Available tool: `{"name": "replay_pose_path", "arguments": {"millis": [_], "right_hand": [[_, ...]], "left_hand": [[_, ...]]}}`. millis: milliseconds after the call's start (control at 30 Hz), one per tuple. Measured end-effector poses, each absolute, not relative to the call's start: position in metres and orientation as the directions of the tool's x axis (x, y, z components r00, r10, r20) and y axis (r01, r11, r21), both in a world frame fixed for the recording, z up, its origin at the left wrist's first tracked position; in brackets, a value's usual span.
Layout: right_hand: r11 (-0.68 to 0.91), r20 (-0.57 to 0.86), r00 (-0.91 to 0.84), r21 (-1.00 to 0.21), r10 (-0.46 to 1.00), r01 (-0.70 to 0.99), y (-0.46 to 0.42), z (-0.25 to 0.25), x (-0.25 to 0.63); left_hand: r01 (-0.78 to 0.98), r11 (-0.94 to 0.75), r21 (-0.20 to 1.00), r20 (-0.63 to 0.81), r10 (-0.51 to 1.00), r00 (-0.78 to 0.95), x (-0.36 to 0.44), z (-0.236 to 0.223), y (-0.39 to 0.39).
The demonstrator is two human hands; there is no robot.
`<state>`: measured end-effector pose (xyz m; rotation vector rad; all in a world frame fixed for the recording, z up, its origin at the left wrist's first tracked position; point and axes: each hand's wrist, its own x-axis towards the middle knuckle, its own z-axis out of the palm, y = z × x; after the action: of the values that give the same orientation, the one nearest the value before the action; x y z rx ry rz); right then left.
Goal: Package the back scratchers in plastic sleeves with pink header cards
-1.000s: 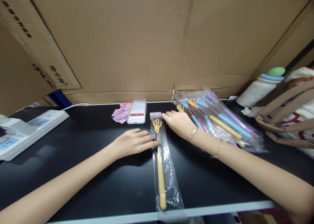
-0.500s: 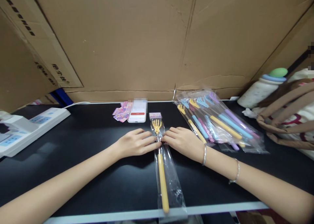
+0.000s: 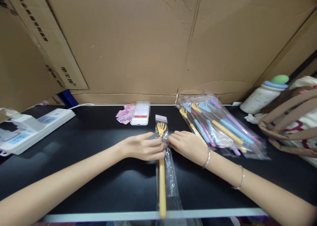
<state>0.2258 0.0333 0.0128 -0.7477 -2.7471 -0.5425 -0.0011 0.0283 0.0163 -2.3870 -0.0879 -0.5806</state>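
In the head view, your left hand (image 3: 146,148) is clasped on the yellow scratcher (image 3: 162,186) inside its clear sleeve (image 3: 171,179), at six o'clock; your right hand (image 3: 189,146) touches the sleeve, its grip impossible to tell; at three, clear bags (image 3: 260,152) hold coloured scratchers (image 3: 227,132); the sleeve's card (image 3: 161,119) is unreadable; Chinese characters (image 3: 68,76) mark the cardboard (image 3: 119,54) at ten.

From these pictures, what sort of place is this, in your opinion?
Probably an improvised indoor work corner, though home or workplace I cannot tell: a black table has large cardboard standing behind it, a power strip at the left and bagged back scratchers at the right.
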Motion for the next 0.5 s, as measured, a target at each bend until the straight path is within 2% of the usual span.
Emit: {"name": "replay_pose_path", "arguments": {"millis": [67,233,333,500], "right_hand": [[0.795,0.311,-0.83,0.267,0.463,0.544,0.035,0.016,0.228],[0.786,0.299,-0.812,0.235,0.502,0.572,0.037,0.018,0.232],[0.777,0.301,-0.808,0.245,0.507,0.579,0.037,0.016,0.233],[0.744,0.32,-0.8,0.304,0.508,0.594,0.035,0.014,0.234]], "left_hand": [[0.208,-0.764,-0.611,0.429,-0.099,0.898,-0.007,0.019,0.03],[0.267,-0.613,-0.744,0.429,-0.131,0.894,-0.048,0.036,0.033],[0.375,-0.581,-0.722,0.466,-0.009,0.885,-0.096,0.044,0.037],[0.571,-0.566,-0.595,0.453,0.35,0.82,-0.191,0.038,0.04]]}}
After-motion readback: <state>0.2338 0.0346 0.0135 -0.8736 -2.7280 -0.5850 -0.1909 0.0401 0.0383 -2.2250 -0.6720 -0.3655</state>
